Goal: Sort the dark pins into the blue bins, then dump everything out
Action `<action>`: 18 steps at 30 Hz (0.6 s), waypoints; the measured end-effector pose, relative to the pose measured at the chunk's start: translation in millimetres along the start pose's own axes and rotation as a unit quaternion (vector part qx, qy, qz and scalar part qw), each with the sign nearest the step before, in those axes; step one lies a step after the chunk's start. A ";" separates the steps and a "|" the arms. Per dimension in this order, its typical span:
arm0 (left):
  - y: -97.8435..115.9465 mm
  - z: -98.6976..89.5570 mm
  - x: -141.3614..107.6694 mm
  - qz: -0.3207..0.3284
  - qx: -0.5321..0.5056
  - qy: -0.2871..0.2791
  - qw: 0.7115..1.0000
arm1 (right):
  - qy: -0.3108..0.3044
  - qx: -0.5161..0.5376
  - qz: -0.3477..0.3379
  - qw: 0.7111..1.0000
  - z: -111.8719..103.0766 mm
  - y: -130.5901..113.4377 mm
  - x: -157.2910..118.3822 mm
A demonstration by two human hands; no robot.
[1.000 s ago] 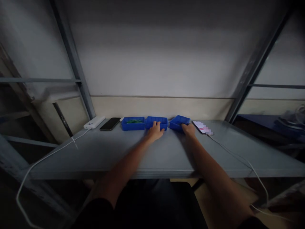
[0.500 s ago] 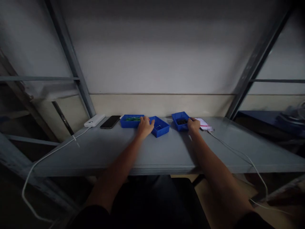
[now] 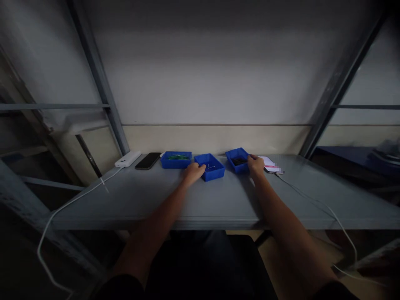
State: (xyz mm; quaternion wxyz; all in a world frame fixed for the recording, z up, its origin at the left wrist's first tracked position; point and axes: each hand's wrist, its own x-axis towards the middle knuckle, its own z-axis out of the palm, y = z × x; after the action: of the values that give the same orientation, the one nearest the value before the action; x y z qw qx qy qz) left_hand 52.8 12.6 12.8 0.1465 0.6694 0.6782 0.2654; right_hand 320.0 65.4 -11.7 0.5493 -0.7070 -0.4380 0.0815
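Three blue plastic bins stand along the back of the grey table. My left hand (image 3: 193, 173) grips the near left side of the middle bin (image 3: 215, 174), which sits at an angle with a few small thin pieces in it. The right bin (image 3: 235, 152) holds dark small parts, and my right hand (image 3: 255, 163) has its fingers closed on that bin's right edge. To the left of my left hand is the left bin (image 3: 175, 164), with green pieces inside. My fingertips are partly hidden at both bins.
A white power bank (image 3: 128, 158) with a cable and a black phone (image 3: 148, 161) lie at the left. A lit phone (image 3: 268, 163) with a white cable (image 3: 300, 190) lies beside my right hand. Metal uprights (image 3: 117, 129) flank the grey table (image 3: 215, 208).
My left hand has moved from between the left and middle bins onto the middle bin's near left side. My right hand stays at the right bin. The view has shifted slightly.
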 end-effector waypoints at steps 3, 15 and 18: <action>-3.2 -5.9 1.6 -0.022 0.008 0.034 0.999 | 0.000 0.010 -0.001 1.000 0.0 -0.4 -0.6; -12.8 -8.0 6.3 -0.013 -0.256 -0.056 0.965 | 0.013 0.009 0.023 1.000 -5.3 -9.6 -7.7; -8.3 -2.6 4.6 -0.046 -0.308 -0.056 0.948 | -0.004 -0.003 0.053 0.999 -5.5 -8.5 -6.6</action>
State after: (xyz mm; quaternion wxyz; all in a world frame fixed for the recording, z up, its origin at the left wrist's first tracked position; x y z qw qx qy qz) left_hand 44.2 17.0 11.0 0.3954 0.5734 0.5840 0.4169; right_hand 314.8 56.9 -4.8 0.5407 -0.7304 -0.4020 0.1118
